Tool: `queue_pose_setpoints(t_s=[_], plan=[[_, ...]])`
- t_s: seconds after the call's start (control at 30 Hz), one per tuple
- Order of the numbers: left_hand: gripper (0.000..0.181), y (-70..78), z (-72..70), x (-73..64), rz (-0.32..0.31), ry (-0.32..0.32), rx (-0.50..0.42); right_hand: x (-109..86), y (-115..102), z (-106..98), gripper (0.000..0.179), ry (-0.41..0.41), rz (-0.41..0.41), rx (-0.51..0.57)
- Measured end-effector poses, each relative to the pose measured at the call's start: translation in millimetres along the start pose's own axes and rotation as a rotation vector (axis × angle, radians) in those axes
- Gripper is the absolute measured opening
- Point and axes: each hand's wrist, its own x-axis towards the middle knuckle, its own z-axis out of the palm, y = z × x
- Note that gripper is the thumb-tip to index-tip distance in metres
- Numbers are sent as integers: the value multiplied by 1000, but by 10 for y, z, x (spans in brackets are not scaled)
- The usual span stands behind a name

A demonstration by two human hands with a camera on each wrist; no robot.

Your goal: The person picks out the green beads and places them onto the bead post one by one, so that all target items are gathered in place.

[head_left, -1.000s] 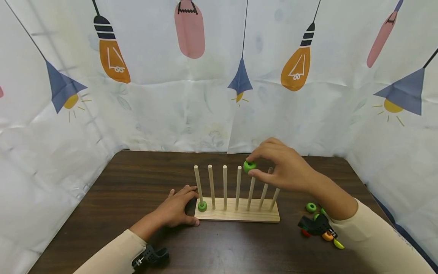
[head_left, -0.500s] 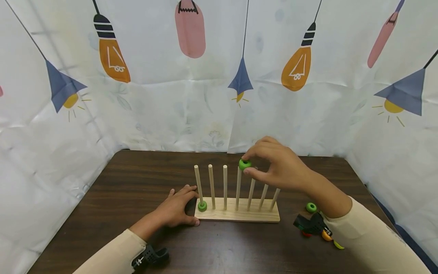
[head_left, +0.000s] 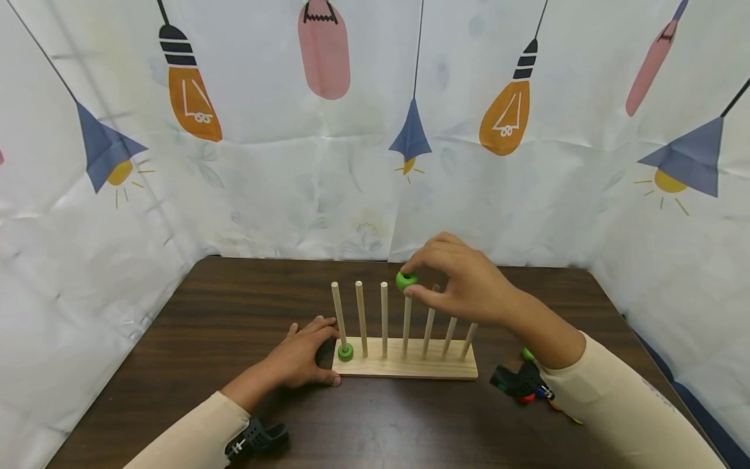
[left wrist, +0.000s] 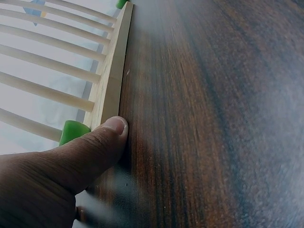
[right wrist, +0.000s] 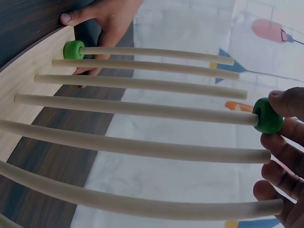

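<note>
Peeking out from behind the right sleeve (head_left: 627, 404), on the near part of the dark table (head_left: 410, 423), are several loose beads (head_left: 526, 398), red and green among them; their number is hidden. Farther in, the left hand (head_left: 305, 355) lies spread about the left end of the wooden stand (head_left: 404, 369), thumb pressed against its near corner. One green bead (head_left: 346, 353) sits around the foot of the leftmost peg (head_left: 338, 312). Higher up, the right hand (head_left: 463, 280) pinches a second green bead (head_left: 401, 283) between thumb and fingers at the tip of the fourth peg (head_left: 407, 326); whether the peg has entered its hole cannot be told. The work looks barely begun: one bead seated, one in hand, the other pegs (head_left: 384, 319) bare, the loose beads remaining. Behind everything, the cloth (head_left: 293, 195) shows printed lamps (head_left: 411, 130) and bulbs (head_left: 505, 117); no brand, label or writing can be read anywhere
</note>
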Motion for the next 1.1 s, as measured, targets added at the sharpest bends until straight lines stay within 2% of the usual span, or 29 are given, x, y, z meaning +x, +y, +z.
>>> queue_pose_setpoints(t_s=[0.67,1.1], plan=[[73,-6,20,2,7,4,-9,124,-46,141,23,2,2,14],[73,7,-15,-2,-1,-4,-20,249,-111,220,22,-6,-12,20]])
